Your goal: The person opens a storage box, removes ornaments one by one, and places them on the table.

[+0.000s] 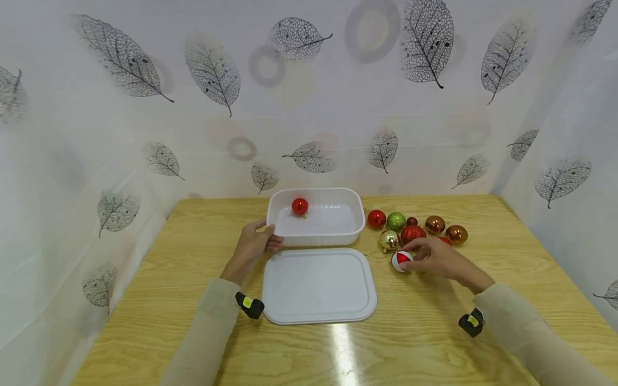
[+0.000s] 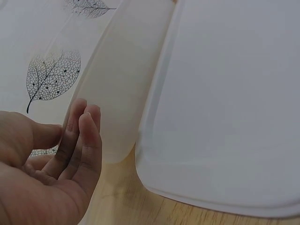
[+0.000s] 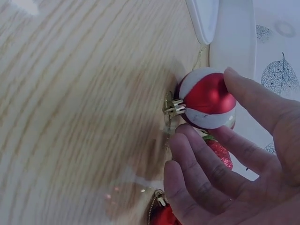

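Observation:
My right hand [image 1: 434, 258] pinches a red-and-white striped Christmas bauble [image 1: 402, 260] between thumb and fingers, low over the table. In the right wrist view the bauble [image 3: 208, 97] shows its gold cap, while the other fingers are bent below it. With thumb at the rim and fingers along the outer wall, my left hand [image 1: 254, 239] holds the left front corner of a white plastic box [image 1: 316, 241]. One shiny red bauble [image 1: 300, 206] lies inside the box. In front of the box lies its flat white lid [image 1: 319, 287].
Right of the box several baubles are grouped: red [image 1: 376, 219], green [image 1: 396, 221], gold [image 1: 389, 240], glittery red [image 1: 413, 234] and brown [image 1: 435, 224]. Another red one is partly hidden behind my right hand. A leaf-printed sheet [image 1: 318, 123] stands behind the wooden table [image 1: 193, 236].

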`<state>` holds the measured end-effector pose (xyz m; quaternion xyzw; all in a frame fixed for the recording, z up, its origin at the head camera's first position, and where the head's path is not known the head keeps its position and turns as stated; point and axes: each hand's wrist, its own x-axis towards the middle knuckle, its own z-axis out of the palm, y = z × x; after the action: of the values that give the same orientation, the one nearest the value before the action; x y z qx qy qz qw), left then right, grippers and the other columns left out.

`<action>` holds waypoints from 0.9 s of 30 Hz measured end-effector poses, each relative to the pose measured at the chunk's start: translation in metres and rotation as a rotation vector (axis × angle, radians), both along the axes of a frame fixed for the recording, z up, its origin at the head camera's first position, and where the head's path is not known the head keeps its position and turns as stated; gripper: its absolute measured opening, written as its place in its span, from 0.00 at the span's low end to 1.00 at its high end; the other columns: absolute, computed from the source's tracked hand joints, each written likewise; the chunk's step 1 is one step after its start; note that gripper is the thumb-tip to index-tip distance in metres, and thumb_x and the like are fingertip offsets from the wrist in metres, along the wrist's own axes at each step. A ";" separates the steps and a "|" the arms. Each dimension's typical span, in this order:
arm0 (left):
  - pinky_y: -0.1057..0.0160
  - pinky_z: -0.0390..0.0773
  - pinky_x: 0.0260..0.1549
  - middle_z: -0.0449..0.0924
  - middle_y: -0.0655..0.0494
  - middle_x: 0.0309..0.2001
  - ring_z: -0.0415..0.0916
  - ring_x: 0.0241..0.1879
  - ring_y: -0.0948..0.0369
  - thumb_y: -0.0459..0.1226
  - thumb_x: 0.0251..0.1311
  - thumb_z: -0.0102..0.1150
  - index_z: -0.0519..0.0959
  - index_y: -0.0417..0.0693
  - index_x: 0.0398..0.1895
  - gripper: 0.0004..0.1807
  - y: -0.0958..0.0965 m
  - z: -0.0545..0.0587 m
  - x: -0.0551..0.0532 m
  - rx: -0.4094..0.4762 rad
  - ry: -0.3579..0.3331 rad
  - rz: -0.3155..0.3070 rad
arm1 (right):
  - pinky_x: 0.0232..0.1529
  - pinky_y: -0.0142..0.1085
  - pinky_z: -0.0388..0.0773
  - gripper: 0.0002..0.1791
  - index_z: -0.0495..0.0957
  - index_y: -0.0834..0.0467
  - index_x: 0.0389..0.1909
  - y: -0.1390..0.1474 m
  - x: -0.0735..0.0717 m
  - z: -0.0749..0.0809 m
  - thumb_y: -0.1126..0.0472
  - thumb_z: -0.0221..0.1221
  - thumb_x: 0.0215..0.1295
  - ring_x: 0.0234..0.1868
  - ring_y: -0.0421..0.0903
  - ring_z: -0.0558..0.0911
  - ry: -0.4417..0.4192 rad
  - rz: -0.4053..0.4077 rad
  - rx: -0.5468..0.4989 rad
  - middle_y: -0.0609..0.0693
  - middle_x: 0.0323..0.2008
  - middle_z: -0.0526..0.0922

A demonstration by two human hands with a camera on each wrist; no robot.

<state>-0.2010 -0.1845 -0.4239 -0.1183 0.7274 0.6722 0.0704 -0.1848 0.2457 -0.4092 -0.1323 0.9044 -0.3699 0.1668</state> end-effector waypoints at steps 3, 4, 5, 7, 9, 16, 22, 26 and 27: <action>0.67 0.87 0.34 0.85 0.44 0.34 0.85 0.30 0.60 0.36 0.79 0.47 0.61 0.34 0.74 0.26 0.000 -0.001 0.000 -0.003 0.003 0.002 | 0.35 0.40 0.81 0.29 0.78 0.65 0.57 0.001 0.000 0.005 0.51 0.72 0.62 0.39 0.48 0.82 0.000 0.009 0.006 0.56 0.37 0.85; 0.67 0.87 0.34 0.85 0.44 0.34 0.85 0.30 0.60 0.36 0.79 0.47 0.61 0.33 0.75 0.26 0.000 -0.001 0.000 -0.003 0.005 0.002 | 0.35 0.40 0.82 0.29 0.78 0.66 0.57 0.001 -0.001 0.008 0.52 0.71 0.62 0.39 0.48 0.82 0.001 0.012 0.011 0.56 0.38 0.85; 0.67 0.87 0.34 0.85 0.44 0.34 0.85 0.30 0.60 0.36 0.79 0.47 0.61 0.33 0.74 0.26 -0.001 -0.001 -0.001 -0.004 0.004 0.003 | 0.36 0.40 0.82 0.29 0.78 0.66 0.58 0.002 -0.001 0.010 0.52 0.71 0.62 0.39 0.48 0.82 0.004 0.015 0.016 0.56 0.38 0.85; 0.67 0.87 0.34 0.85 0.44 0.34 0.85 0.30 0.60 0.36 0.79 0.47 0.62 0.34 0.74 0.26 -0.001 -0.001 -0.001 -0.005 0.003 0.005 | 0.37 0.41 0.83 0.30 0.76 0.68 0.59 0.002 -0.003 0.014 0.53 0.70 0.63 0.40 0.49 0.83 0.002 0.016 0.020 0.57 0.39 0.84; 0.67 0.87 0.34 0.85 0.44 0.35 0.85 0.30 0.60 0.36 0.79 0.47 0.61 0.33 0.75 0.27 -0.001 -0.001 -0.001 -0.005 0.004 0.000 | 0.38 0.41 0.83 0.31 0.76 0.68 0.60 0.001 -0.005 0.019 0.52 0.70 0.64 0.41 0.51 0.83 0.007 0.017 0.033 0.58 0.40 0.84; 0.67 0.87 0.33 0.85 0.44 0.35 0.85 0.29 0.61 0.36 0.79 0.48 0.61 0.33 0.74 0.27 -0.001 -0.002 -0.001 0.001 0.005 -0.003 | 0.39 0.42 0.82 0.33 0.76 0.67 0.60 -0.008 -0.018 0.039 0.47 0.69 0.64 0.42 0.51 0.82 0.061 0.040 0.089 0.58 0.42 0.84; 0.67 0.87 0.34 0.86 0.44 0.35 0.85 0.30 0.60 0.36 0.78 0.48 0.62 0.34 0.74 0.26 -0.001 -0.003 -0.002 -0.006 0.000 0.007 | 0.43 0.47 0.84 0.30 0.77 0.66 0.60 -0.028 -0.034 0.054 0.48 0.67 0.66 0.43 0.51 0.85 0.099 0.089 0.080 0.58 0.44 0.86; 0.66 0.87 0.35 0.85 0.44 0.36 0.85 0.31 0.59 0.36 0.78 0.48 0.63 0.36 0.74 0.26 -0.002 -0.004 -0.003 -0.008 -0.006 0.009 | 0.48 0.51 0.83 0.28 0.79 0.62 0.59 -0.046 -0.044 0.058 0.47 0.67 0.66 0.46 0.53 0.84 0.083 0.104 0.078 0.60 0.48 0.85; 0.66 0.87 0.35 0.86 0.43 0.36 0.85 0.31 0.59 0.36 0.78 0.48 0.63 0.36 0.74 0.26 -0.002 -0.004 -0.003 -0.008 -0.006 0.009 | 0.49 0.52 0.83 0.28 0.79 0.61 0.58 -0.050 -0.046 0.058 0.46 0.67 0.66 0.47 0.53 0.84 0.083 0.110 0.076 0.60 0.48 0.85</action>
<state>-0.2042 -0.1862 -0.4280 -0.1238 0.7292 0.6694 0.0694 -0.2312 0.1955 -0.3509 -0.1906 0.9153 -0.3196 0.1543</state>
